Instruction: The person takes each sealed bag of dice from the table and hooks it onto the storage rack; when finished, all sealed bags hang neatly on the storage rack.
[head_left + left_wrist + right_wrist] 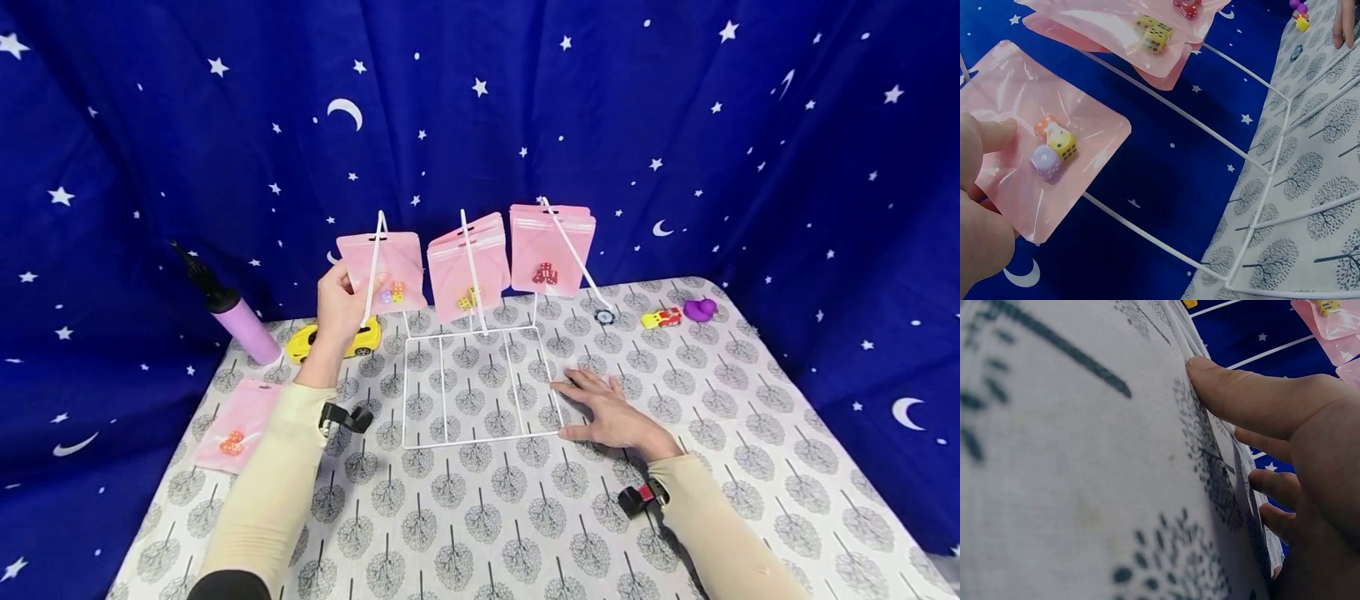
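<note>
A white wire display rack (405,392) stands on the table with pink zip bags of dice on its three arms. At the left arm, my left hand (337,307) pinches a pink zip bag (397,254), thumb in front and fingers partly hidden behind. In the left wrist view this bag (1094,122) shows orange, yellow and purple dice. Bags with yellow dice (457,275) hang on the middle arm, and bags with red dice (566,242) on the right one. Spread on the cloth, my right hand (611,410) touches the right side of the rack's base.
Another pink bag with orange dice (251,408) lies at the left. Behind it are a purple pump (246,329) and a yellow toy car (366,337). A small wheel (604,317), a red and yellow toy car (662,318) and a purple duck (701,310) sit back right.
</note>
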A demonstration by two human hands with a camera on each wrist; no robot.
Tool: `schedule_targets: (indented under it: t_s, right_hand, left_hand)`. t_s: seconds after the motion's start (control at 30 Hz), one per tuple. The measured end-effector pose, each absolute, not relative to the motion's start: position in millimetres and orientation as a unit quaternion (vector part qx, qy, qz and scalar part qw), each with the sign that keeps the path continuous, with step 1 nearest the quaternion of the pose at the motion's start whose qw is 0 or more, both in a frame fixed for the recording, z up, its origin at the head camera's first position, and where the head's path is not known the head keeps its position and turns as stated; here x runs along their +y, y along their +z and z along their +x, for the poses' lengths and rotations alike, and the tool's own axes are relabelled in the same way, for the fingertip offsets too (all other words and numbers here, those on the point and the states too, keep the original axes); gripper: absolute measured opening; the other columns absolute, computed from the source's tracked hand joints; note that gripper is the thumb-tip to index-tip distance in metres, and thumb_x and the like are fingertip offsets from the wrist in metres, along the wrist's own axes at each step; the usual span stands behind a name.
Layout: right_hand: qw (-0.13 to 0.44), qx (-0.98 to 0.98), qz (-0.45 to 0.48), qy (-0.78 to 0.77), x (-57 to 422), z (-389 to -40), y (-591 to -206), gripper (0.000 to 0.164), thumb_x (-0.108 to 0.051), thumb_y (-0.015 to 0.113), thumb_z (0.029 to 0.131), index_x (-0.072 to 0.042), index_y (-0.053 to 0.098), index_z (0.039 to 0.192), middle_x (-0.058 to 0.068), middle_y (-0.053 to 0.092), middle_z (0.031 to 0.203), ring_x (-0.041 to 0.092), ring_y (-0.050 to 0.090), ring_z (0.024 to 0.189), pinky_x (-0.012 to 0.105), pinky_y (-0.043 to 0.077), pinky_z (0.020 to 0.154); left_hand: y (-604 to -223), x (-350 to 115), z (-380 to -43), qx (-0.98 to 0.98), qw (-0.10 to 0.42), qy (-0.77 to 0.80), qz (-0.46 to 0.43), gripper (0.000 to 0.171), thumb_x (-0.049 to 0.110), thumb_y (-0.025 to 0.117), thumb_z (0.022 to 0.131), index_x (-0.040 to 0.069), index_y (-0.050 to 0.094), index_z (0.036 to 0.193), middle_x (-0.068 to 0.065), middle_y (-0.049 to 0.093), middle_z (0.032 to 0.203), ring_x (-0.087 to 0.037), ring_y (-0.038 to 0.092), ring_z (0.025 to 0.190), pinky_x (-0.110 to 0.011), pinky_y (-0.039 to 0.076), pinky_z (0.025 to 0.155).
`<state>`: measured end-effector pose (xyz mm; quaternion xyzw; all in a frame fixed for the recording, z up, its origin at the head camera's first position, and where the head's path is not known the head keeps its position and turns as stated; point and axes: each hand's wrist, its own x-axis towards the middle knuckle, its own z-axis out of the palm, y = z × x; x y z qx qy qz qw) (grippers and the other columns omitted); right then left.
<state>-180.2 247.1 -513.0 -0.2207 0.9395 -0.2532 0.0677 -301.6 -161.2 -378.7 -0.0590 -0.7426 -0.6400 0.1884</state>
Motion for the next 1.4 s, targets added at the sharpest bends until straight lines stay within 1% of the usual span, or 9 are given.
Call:
schedule_targets:
  t_s: [0.13,0.33,0.43,0.63,0.8,1.03,1.27,1.33,1.4]
  right_hand:
    - [0.066,0.939,-0.221,-0.255,246,-180,-513,0.081,-0.05,0.072,0.081,-0.02,0.041,0.149,0.02,0.019,0.161,0.045,0.012,0.147,0.074,-0.005,0.111]
    - [0.065,0.938,-0.221,-0.258,247,-181,-513,0.081,-0.051,0.072,0.081,-0.02,0.041,0.149,0.02,0.02,0.16,0.045,0.012,0.147,0.074,-0.005,0.111]
    - [0.064,0.939,-0.22,-0.258,248,-181,-513,0.081,-0.053,0.072,0.08,-0.02,0.041,0.149,0.02,0.02,0.16,0.045,0.012,0.147,0.074,-0.005,0.111]
    - [0.068,0.938,-0.218,-0.259,247,-182,-514,0.081,-0.052,0.072,0.081,-0.02,0.041,0.149,0.02,0.019,0.16,0.044,0.011,0.147,0.074,-0.005,0.111]
    - [0.067,0.938,-0.219,-0.261,247,-183,-513,0.081,-0.052,0.072,0.081,-0.021,0.041,0.149,0.02,0.019,0.161,0.044,0.011,0.147,0.074,-0.005,0.111]
    - [0.062,0.938,-0.219,-0.261,247,-181,-515,0.081,-0.051,0.072,0.081,-0.021,0.041,0.149,0.02,0.019,0.16,0.045,0.012,0.147,0.074,-0.005,0.111]
    - [0.059,0.938,-0.221,-0.26,247,-181,-515,0.081,-0.052,0.072,0.081,-0.021,0.041,0.149,0.019,0.02,0.16,0.044,0.012,0.147,0.074,-0.005,0.111]
    - [0.06,0.938,-0.222,-0.259,247,-181,-515,0.081,-0.053,0.072,0.08,-0.021,0.042,0.149,0.019,0.02,0.16,0.044,0.012,0.147,0.074,-0.004,0.111]
    - [0.06,0.939,-0.223,-0.256,248,-180,-515,0.082,-0.054,0.071,0.08,-0.021,0.042,0.149,0.019,0.02,0.16,0.044,0.013,0.147,0.074,-0.004,0.111]
  left_hand:
    - [-384,-163,-301,-0.736,0.183,-0.648,-0.068,0.03,0.013,0.079,0.082,-0.002,0.065,0.103,0.01,0.069,0.079,-0.005,0.064,0.068,-0.018,0.057,0.058]
    - [-384,-167,-292,-0.738,0.172,-0.648,-0.073,0.026,0.01,0.078,0.082,-0.002,0.065,0.101,0.015,0.069,0.074,-0.001,0.055,0.061,-0.014,0.045,0.049]
    - [-389,-169,-292,-0.743,0.158,-0.646,-0.074,0.031,0.011,0.078,0.083,-0.005,0.065,0.106,0.012,0.071,0.079,-0.002,0.059,0.066,-0.014,0.047,0.052]
    - [-405,-174,-297,-0.756,0.139,-0.636,-0.065,0.037,0.016,0.08,0.081,0.001,0.067,0.113,-0.001,0.076,0.095,-0.004,0.067,0.079,-0.016,0.055,0.067]
    - [-411,-178,-296,-0.762,0.122,-0.633,-0.056,0.033,0.012,0.078,0.083,-0.003,0.066,0.11,0.006,0.073,0.088,-0.003,0.066,0.08,-0.014,0.053,0.068]
    - [-421,-184,-290,-0.79,0.134,-0.596,-0.057,0.032,0.013,0.077,0.084,-0.005,0.066,0.107,-0.019,0.073,0.092,-0.005,0.063,0.076,-0.013,0.052,0.072]
    - [-434,-198,-277,-0.793,0.131,-0.593,-0.053,0.032,0.012,0.077,0.084,-0.001,0.065,0.111,0.008,0.07,0.086,-0.001,0.063,0.079,-0.017,0.052,0.081]
    - [-438,-203,-272,-0.791,0.126,-0.597,-0.053,0.032,0.01,0.076,0.084,-0.003,0.065,0.111,0.007,0.071,0.088,0.0,0.064,0.08,-0.015,0.052,0.079]
    - [-441,-209,-266,-0.79,0.118,-0.6,-0.051,0.033,0.009,0.076,0.085,-0.005,0.064,0.112,-0.002,0.073,0.093,0.001,0.064,0.081,-0.012,0.053,0.077]
